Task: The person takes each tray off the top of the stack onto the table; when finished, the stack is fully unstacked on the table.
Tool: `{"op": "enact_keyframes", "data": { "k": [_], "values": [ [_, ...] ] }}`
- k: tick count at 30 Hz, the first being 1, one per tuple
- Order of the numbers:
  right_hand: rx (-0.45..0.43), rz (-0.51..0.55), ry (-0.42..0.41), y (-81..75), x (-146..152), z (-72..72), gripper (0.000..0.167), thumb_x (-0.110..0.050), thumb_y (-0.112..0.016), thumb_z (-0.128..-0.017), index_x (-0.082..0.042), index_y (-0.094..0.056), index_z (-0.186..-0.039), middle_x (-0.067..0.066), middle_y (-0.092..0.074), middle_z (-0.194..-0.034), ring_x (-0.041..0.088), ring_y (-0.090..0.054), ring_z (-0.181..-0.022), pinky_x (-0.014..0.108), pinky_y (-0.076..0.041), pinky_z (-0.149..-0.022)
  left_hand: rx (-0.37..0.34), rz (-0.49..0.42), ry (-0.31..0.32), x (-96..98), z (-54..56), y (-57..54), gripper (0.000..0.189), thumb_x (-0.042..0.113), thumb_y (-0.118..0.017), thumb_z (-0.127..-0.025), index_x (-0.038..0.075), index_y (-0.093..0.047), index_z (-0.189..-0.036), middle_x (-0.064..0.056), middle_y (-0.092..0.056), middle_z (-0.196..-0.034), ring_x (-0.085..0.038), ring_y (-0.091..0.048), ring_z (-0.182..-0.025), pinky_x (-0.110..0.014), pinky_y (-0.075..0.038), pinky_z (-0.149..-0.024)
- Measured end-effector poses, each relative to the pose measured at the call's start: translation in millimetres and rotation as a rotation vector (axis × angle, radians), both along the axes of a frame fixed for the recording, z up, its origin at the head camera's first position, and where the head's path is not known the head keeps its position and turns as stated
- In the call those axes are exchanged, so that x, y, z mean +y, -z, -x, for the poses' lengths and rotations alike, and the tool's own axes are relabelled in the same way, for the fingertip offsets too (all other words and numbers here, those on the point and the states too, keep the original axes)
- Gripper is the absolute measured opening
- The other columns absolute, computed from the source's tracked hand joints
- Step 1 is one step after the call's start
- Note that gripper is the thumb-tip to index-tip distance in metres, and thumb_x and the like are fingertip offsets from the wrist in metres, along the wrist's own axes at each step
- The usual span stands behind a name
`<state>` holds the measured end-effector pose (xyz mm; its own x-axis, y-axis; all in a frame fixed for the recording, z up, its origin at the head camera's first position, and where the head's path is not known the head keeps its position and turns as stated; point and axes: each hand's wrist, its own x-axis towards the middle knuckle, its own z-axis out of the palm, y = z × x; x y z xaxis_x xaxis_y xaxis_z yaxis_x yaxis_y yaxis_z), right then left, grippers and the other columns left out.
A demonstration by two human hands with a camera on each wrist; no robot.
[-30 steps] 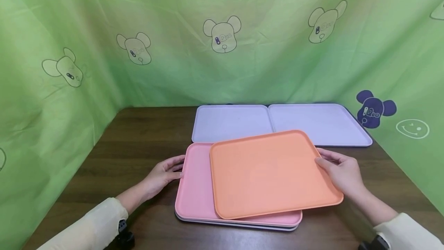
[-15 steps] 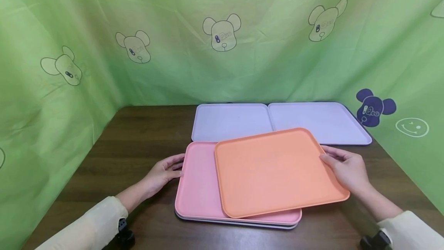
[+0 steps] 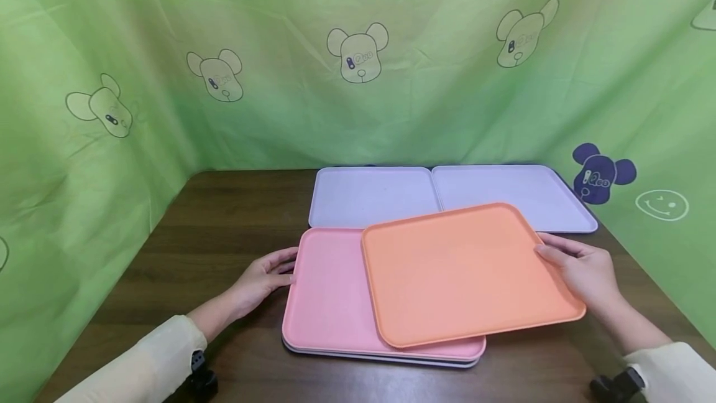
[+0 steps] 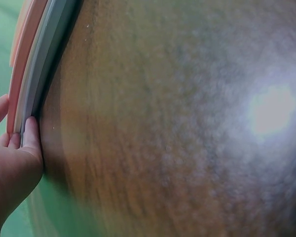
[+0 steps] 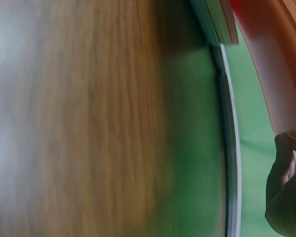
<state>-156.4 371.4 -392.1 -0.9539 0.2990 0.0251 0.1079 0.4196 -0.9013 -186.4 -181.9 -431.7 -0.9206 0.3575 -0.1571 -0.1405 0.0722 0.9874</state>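
Note:
An orange tray [image 3: 470, 272] is tilted and overlaps the pink tray [image 3: 330, 291], its right side raised off the stack. My right hand [image 3: 587, 269] pinches it by the right edge, thumb on top. In the right wrist view, fingers [image 5: 282, 155] reach under the raised orange tray [image 5: 286, 59]. The pink tray tops a stack of several trays with pale and dark rims. My left hand [image 3: 261, 278] rests against the left side of the stack, its fingers loosely extended along the edges, as the left wrist view also shows.
Two pale lavender trays, a left one [image 3: 371, 194] and a right one [image 3: 506, 194], lie side by side at the back of the dark wooden table [image 3: 235, 204]. A green printed cloth [image 3: 279, 111] hangs behind and at both sides.
My right hand has drawn the orange tray to the right, showing more of the pink tray. My left hand and the stack have stayed in place.

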Motion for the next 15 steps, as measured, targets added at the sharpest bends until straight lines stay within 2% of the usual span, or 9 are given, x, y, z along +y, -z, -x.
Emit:
{"op": "enact_keyframes", "data": {
  "k": [4, 10, 15],
  "values": [
    [-0.034, 0.05, 0.02, -1.0, 14.3, -1.4, 0.019, -0.033, -0.077, -0.085, -0.04, -0.076, -0.102, -0.024, -0.067, -0.073, 0.005, -0.064, -0.06, 0.025, -0.052, -0.051, -0.005, -0.003, -0.001, -0.5, -0.4, 0.1, 0.064, 0.006, -0.07, -0.089, -0.001, -0.041, -0.145, -0.02, -0.041, -0.147, -0.035, -0.038, -0.134, -0.035, -0.045, -0.099],
    [-0.055, 0.071, 0.05, -2.1, 37.7, -2.3, 0.02, -0.033, -0.077, -0.084, -0.046, -0.075, -0.1, -0.025, -0.065, -0.072, 0.005, -0.062, -0.058, 0.024, -0.05, -0.05, -0.009, -0.009, -0.002, -0.3, -2.0, 1.6, 0.064, 0.006, -0.07, -0.089, -0.002, -0.04, -0.145, -0.021, -0.041, -0.146, -0.035, -0.038, -0.134, -0.035, -0.046, -0.098],
    [-0.078, 0.149, 0.066, -0.1, 56.0, -6.3, 0.024, -0.028, -0.077, -0.085, -0.049, -0.073, -0.095, -0.022, -0.067, -0.071, 0.005, -0.063, -0.057, 0.024, -0.051, -0.05, -0.01, -0.011, 0.001, 0.8, -2.9, 4.0, 0.063, 0.004, -0.068, -0.089, -0.003, -0.04, -0.145, -0.021, -0.042, -0.146, -0.035, -0.039, -0.134, -0.034, -0.047, -0.096]
  ]
}}
